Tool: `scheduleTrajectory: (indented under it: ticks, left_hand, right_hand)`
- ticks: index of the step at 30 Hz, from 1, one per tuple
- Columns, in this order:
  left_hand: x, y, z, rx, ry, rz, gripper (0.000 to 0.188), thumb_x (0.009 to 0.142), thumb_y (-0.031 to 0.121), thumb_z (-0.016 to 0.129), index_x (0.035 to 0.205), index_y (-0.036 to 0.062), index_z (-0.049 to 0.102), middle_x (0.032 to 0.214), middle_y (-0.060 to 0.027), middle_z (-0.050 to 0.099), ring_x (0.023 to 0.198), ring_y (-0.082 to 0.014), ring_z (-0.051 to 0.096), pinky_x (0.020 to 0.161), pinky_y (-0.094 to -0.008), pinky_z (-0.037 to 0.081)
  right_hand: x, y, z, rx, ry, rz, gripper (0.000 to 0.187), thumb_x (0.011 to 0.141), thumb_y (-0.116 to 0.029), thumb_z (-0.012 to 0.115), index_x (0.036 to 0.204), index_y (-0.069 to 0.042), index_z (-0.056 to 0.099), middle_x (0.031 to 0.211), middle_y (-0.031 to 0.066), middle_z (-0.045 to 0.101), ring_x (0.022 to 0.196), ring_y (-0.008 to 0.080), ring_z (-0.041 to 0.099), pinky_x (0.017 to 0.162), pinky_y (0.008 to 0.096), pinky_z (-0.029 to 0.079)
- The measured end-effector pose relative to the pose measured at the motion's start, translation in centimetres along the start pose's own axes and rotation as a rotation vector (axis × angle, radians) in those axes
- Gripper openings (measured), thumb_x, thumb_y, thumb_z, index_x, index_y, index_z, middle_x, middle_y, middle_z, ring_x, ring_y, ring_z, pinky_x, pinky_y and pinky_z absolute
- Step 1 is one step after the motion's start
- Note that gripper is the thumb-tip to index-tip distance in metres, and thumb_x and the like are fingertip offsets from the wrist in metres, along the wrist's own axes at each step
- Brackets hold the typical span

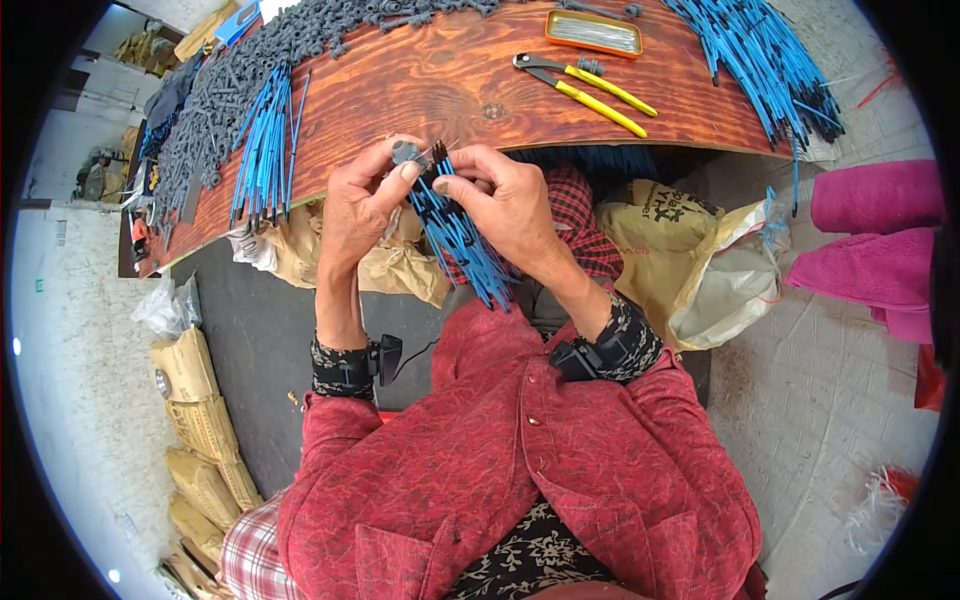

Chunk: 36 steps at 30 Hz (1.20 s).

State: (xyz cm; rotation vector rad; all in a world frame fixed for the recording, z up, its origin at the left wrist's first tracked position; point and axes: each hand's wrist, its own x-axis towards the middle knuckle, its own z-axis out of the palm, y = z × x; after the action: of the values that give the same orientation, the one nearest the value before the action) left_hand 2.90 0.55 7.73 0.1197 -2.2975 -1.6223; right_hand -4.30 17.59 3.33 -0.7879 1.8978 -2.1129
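Observation:
A bundle of thin blue rods (462,250) with black ends slants down between my hands over my lap. My right hand (515,212) closes round its upper end, thumb pressed near the black tips. In my left hand (358,205), a small grey plastic fitting (405,152) is pinched between thumb and fingers, close beside the rod tips. A fine pale wire seems to stick out near the right fingertips; which hand holds it I cannot tell. Both hands are just in front of the wooden table's (420,100) near edge.
Grey fittings (215,120) heap along the table's far left. Blue rods lie at left (268,150) and far right (765,70). Yellow-handled pincers (590,95) lie by a tin of pale wires (595,34). Paper sacks (640,240) stand below; magenta cloths (870,240) are at right.

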Motion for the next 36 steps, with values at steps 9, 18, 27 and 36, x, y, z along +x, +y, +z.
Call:
scheduleTrajectory:
  ticks: [9,18,27,36]
  left_hand:
    - [-0.2,-0.3,-1.2,-0.093,-0.102,-0.03,0.028,0.093,0.011,0.071,0.119,-0.0002,0.069,0.1,0.0002,0.069,0.087,-0.0067,0.06,0.075,-0.022,0.049]
    - [-0.5,-0.9,-1.8,-0.187,-0.122,-0.007,0.037,0.093,0.013,0.072,0.126,-0.0016,0.066,0.108,-0.0034,0.069,0.097,-0.0102,0.063,0.085,-0.0257,0.051]
    - [0.3,0.2,-1.5,-0.244,-0.22,-0.085,0.043,0.095,0.015,0.071,0.134,0.0014,0.058,0.11,-0.0032,0.068,0.1,-0.0094,0.061,0.087,-0.025,0.048]
    - [0.7,-0.2,-1.3,-0.27,-0.254,-0.082,0.036,0.095,0.016,0.07,0.127,0.0003,0.061,0.11,-0.003,0.068,0.1,-0.0093,0.061,0.086,-0.0249,0.049]
  right_hand:
    - [0.9,-0.7,-0.5,-0.111,-0.021,-0.07,0.017,0.081,-0.018,0.079,0.089,-0.004,0.071,0.076,0.0125,0.073,0.072,0.0254,0.075,0.062,0.0337,0.056]
    - [0.7,-1.0,0.2,-0.186,-0.017,-0.097,0.017,0.081,-0.016,0.078,0.085,-0.004,0.066,0.076,0.0139,0.071,0.071,0.0293,0.073,0.06,0.0378,0.055]
    - [0.2,0.0,-0.2,-0.165,0.016,-0.191,0.023,0.083,-0.016,0.079,0.094,-0.003,0.064,0.076,0.0128,0.072,0.069,0.0268,0.074,0.06,0.0356,0.055]
    - [-0.1,-0.3,-0.5,-0.216,0.0,-0.159,0.029,0.083,-0.018,0.079,0.099,-0.004,0.059,0.078,0.0095,0.072,0.062,0.0214,0.071,0.056,0.0317,0.053]
